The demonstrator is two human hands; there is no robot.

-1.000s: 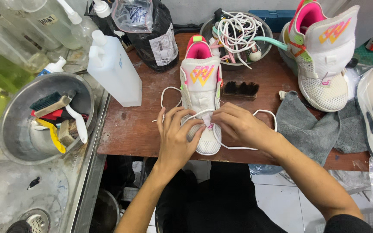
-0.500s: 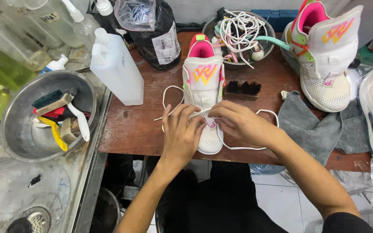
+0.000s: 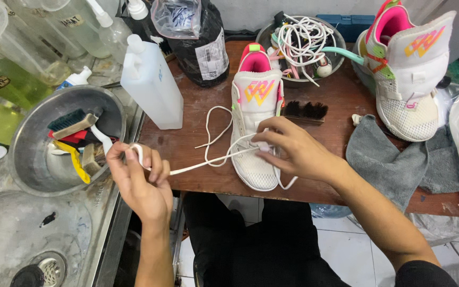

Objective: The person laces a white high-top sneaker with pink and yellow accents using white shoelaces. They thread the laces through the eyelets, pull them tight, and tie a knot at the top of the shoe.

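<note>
At a worn wooden table (image 3: 197,159) beside a steel basin (image 3: 33,154) of brushes, you work on one of two matching white mesh sneakers. The near sneaker (image 3: 256,133) lies at the table's front edge, its mate (image 3: 410,79) standing at the far right corner. Your right hand (image 3: 293,151) pinches the flat white lace (image 3: 203,162) at the sneaker's eyelets; your left hand (image 3: 139,180) closes around the lace's free end, drawn taut off the table's left edge.
</note>
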